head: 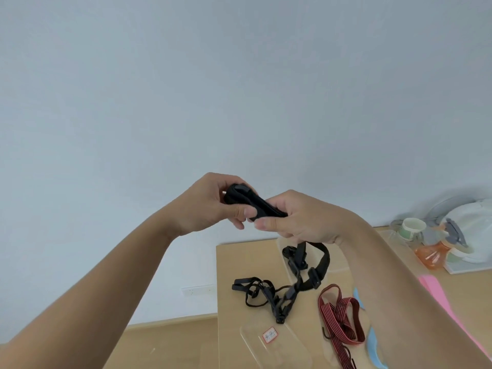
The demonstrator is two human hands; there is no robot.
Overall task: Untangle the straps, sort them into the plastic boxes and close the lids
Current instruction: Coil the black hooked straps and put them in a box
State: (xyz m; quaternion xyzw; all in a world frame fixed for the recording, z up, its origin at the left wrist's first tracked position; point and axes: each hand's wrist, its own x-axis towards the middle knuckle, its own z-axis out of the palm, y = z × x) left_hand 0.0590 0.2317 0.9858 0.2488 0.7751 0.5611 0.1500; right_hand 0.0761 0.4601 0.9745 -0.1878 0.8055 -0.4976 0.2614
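Pale blue-grey wall (239,75) fills most of the view; a white socket strip (198,290) is set low on it, left of the worktop's far left corner. Wood floor (173,342) lies left of the worktop.

Light wood worktop (239,262) occupies lower centre and right.

Both bare forearms are raised above the worktop's far edge. Left hand (210,206): fingers (246,211) curled round the rolled end of a black strap (247,201), gripping it. Right hand (300,219): fingers (266,224) closed on the same strap just beside the left, thumb on top. The strap's free length hangs from under the right hand down to the worktop and runs into the black tangle (266,291).

- Black tangle: thin cords, webbing and buckles lying mid-worktop. Number of separate straps cannot be told.
- Red striped strap (340,315): looped, on the worktop right of centre, with a dark hook at its near end. It lies partly on clear plastic with blue latches (372,339).
- Labelled container (279,344): clear plastic with a red-bordered label, at the worktop's near edge. Box or lid cannot be told.
- Second clear container (339,263): toward the worktop's far edge, behind the hanging strap.
- Pink sheet (436,294): on the worktop's right side, partly hidden by the right forearm.
- Far right corner of the worktop: white bundle (468,235), tape roll (412,229), orange item (431,255).
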